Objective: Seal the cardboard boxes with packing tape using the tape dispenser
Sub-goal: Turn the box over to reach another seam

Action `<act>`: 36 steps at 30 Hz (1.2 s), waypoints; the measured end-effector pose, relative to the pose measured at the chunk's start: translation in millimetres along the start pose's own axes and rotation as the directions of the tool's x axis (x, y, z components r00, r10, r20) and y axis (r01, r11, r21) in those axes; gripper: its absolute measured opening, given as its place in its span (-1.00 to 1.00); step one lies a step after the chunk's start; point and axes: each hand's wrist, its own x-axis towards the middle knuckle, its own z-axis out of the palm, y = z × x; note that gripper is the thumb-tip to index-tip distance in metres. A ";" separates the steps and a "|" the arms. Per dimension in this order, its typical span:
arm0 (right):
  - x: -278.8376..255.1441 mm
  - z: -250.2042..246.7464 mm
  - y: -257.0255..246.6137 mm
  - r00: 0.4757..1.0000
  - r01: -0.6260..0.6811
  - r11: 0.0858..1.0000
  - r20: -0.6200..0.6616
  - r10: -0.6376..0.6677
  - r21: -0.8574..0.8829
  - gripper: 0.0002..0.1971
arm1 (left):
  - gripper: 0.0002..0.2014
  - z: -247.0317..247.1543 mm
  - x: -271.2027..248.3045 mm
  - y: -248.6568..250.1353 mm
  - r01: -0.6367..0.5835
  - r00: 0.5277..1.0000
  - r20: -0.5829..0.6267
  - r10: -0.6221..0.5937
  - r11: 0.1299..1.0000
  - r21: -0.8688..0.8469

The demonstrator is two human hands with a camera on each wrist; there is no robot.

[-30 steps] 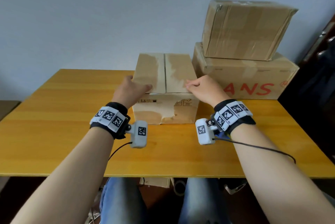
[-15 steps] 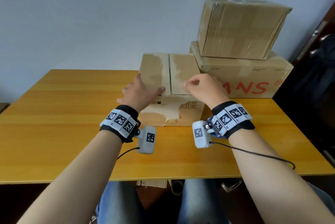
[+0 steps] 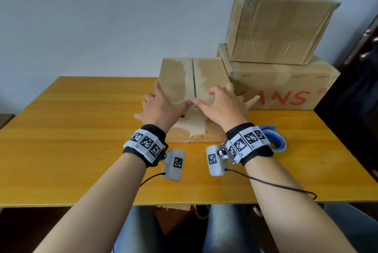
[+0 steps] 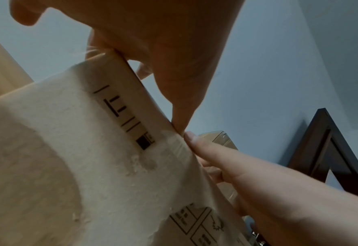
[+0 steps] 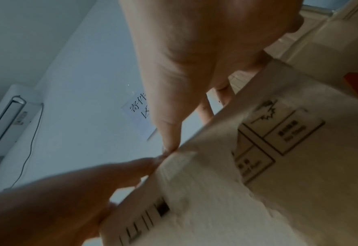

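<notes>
Head view: bright, even, soft light, sharp; edges bow outward. Wrist views dim, grainy; right wrist motion-blurred.

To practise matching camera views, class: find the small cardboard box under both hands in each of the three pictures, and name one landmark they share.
Head: small cardboard box at table centre, left hand and right hand on its top.
Left wrist: it fills the lower left.
Right wrist: it fills the lower right.
Shared landmark: the two thumb tips meeting at the box's near top edge, at the flap seam.
</notes>
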 end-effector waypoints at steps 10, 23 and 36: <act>-0.6 13.1 2.2 0.997 -0.015 0.998 -0.071 0.019 0.061 -0.30 | 0.10 1.8 15.0 -17.0 -0.057 0.998 -0.050 0.048 0.979 -0.194; 3.6 19.2 22.3 0.987 0.058 0.972 -0.162 -0.021 0.228 -0.55 | -0.08 0.8 24.0 -38.8 -0.104 0.993 -0.085 0.077 0.920 -0.379; 5.6 21.9 23.2 0.986 0.063 0.972 -0.165 -0.025 0.228 -0.58 | -0.22 0.9 28.3 -58.3 -0.074 0.997 -0.066 0.041 0.753 -0.654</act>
